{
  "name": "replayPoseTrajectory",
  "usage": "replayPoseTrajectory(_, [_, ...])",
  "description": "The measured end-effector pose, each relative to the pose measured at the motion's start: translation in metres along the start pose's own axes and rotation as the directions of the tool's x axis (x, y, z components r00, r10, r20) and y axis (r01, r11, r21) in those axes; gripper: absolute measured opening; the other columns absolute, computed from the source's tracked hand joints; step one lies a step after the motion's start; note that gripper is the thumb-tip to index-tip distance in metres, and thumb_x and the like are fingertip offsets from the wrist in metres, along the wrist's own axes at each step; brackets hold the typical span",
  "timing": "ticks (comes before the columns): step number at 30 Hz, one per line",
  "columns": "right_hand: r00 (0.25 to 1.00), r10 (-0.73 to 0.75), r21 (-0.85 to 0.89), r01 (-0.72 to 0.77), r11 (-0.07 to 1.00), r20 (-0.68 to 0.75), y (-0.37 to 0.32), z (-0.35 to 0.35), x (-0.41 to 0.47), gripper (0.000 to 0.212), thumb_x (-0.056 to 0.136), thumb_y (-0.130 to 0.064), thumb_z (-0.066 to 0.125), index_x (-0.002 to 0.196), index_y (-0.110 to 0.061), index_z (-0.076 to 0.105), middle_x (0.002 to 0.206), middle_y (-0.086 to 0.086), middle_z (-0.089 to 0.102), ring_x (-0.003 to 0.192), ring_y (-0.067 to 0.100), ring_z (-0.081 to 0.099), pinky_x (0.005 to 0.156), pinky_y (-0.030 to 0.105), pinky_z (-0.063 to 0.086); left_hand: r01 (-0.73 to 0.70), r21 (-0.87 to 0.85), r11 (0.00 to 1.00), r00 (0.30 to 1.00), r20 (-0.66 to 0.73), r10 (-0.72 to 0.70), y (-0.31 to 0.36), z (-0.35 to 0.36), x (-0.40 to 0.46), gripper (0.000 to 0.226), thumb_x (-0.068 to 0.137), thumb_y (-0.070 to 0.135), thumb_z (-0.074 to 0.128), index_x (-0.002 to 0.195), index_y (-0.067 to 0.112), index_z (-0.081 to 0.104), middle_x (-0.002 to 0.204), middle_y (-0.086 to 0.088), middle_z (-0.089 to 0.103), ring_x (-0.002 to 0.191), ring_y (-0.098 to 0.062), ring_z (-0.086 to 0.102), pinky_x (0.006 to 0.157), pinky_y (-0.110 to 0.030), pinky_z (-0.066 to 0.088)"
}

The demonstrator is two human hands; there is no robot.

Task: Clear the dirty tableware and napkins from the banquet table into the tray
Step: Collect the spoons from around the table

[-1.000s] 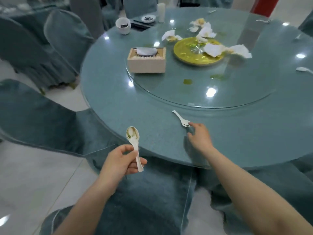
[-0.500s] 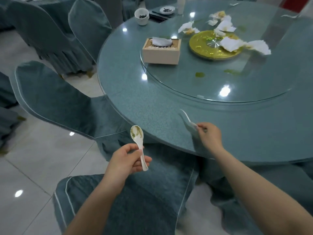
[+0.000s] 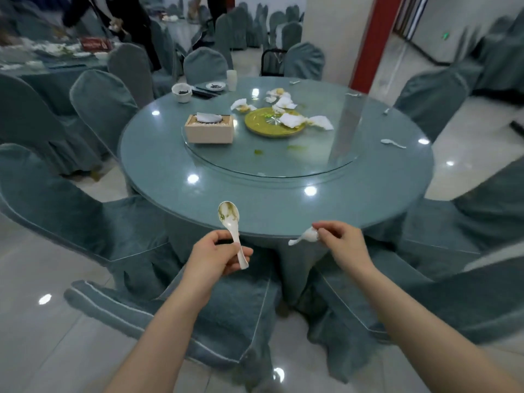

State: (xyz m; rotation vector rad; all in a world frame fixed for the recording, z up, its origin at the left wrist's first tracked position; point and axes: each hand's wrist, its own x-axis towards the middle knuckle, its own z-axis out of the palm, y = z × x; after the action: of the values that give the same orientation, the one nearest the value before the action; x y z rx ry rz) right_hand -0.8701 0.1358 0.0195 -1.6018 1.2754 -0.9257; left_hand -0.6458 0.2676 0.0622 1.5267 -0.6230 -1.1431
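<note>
My left hand (image 3: 215, 258) grips a white soup spoon (image 3: 231, 226) by its handle, its green-stained bowl pointing up. My right hand (image 3: 343, 245) pinches a second white spoon (image 3: 306, 237) just off the near edge of the round teal table (image 3: 170, 165). On the glass turntable (image 3: 326, 154) sit a yellow plate (image 3: 266, 127) with crumpled napkins (image 3: 295, 120) and more napkins (image 3: 279, 99) behind it. Other white spoons (image 3: 392, 143) lie at the right rim. A small bowl (image 3: 181, 92), a saucer (image 3: 215, 86) and a cup (image 3: 231, 76) stand at the far side. No tray is in sight.
A beige tissue box (image 3: 209, 129) stands on the turntable's left. Teal-covered chairs (image 3: 99, 106) ring the table, two close at my front (image 3: 212, 307). A red pillar (image 3: 374, 38) rises at the back right. Another laid table (image 3: 42, 55) and people are at the far left.
My right hand has lifted the small spoon off the table and drawn it back past the edge. I have stepped back and the view has risen. The left hand keeps its spoon.
</note>
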Motion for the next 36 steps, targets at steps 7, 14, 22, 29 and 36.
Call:
replayPoseTrajectory(7, [0.991,-0.124,-0.026,0.123,0.992,-0.044,-0.044,-0.094,-0.099,0.037,0.083,0.006,0.06,0.094,-0.027,0.072,0.089,-0.008,0.073,0.081,-0.001,0.067,0.077,0.01,0.05,-0.063,0.022,0.998,0.986,0.155,0.059,0.006,0.079,-0.08,0.019,0.088,0.0,0.054,0.101,0.012,0.058,0.078,-0.008,0.075,0.074,-0.021,0.072,0.063,-0.027,0.059])
replayPoseTrajectory(14, [0.939,-0.278,-0.177,0.244,0.954,-0.203,-0.069,-0.207,-0.134,0.025,0.084,-0.012,0.068,0.082,-0.037,0.071,0.079,-0.014,0.072,0.071,0.001,0.064,0.068,0.014,0.051,-0.187,0.084,0.979,0.927,0.344,0.148,0.022,0.174,-0.13,0.023,0.086,0.002,0.058,0.105,0.014,0.054,0.08,-0.009,0.075,0.072,-0.016,0.072,0.062,-0.024,0.056])
replayPoseTrajectory(22, [0.895,-0.298,-0.275,0.21,0.938,-0.333,-0.015,-0.391,-0.145,0.032,0.084,-0.011,0.068,0.075,-0.042,0.069,0.078,-0.02,0.069,0.074,-0.001,0.062,0.069,0.012,0.047,-0.348,0.165,0.923,0.83,0.512,0.221,0.009,0.378,-0.151,0.021,0.088,0.005,0.06,0.102,0.021,0.057,0.077,-0.003,0.075,0.073,-0.011,0.072,0.066,-0.026,0.058])
replayPoseTrajectory(29, [0.913,-0.123,-0.166,0.062,0.984,-0.39,0.064,-0.553,-0.143,0.03,0.081,-0.006,0.07,0.086,-0.036,0.07,0.076,-0.009,0.072,0.072,0.003,0.066,0.065,0.014,0.05,-0.43,0.236,0.872,0.716,0.677,0.169,-0.03,0.572,-0.173,0.02,0.083,0.009,0.063,0.095,0.024,0.068,0.072,-0.001,0.075,0.066,-0.011,0.07,0.061,-0.021,0.054])
replayPoseTrajectory(36, [0.885,0.016,-0.147,-0.095,0.985,-0.466,0.134,-0.646,-0.093,0.019,0.077,-0.013,0.073,0.081,-0.032,0.072,0.074,-0.007,0.071,0.059,0.005,0.063,0.066,0.031,0.056,-0.474,0.303,0.827,0.611,0.789,0.061,-0.044,0.704,-0.137,0.025,0.083,0.023,0.068,0.108,0.024,0.068,0.078,-0.005,0.075,0.071,-0.024,0.069,0.07,-0.036,0.053])
